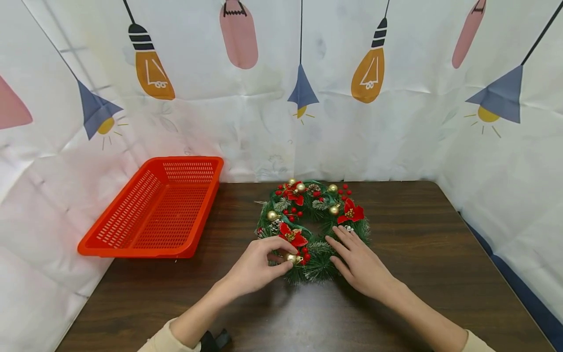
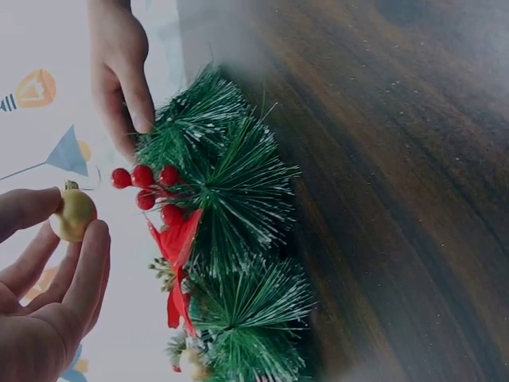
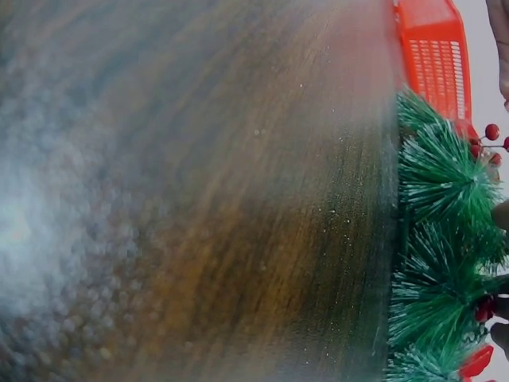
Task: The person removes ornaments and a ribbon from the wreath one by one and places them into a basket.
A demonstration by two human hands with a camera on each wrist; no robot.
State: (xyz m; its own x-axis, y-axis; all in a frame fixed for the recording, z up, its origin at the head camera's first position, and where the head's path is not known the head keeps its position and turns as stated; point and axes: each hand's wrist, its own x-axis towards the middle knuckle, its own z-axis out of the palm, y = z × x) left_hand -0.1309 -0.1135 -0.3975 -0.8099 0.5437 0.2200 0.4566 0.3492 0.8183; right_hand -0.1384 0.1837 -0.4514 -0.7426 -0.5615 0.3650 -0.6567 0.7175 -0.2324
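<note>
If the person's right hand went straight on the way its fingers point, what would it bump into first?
Most likely the frosted green sprigs of the Christmas wreath, right by the right hand. Whether it touches them or hovers just above is hard to tell.

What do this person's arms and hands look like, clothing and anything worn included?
The left hand and right hand are bare, with no gloves or rings visible. The left sleeve and right sleeve are plain pale beige. A black object shows beside the left cuff; whether it is worn is unclear.
</note>
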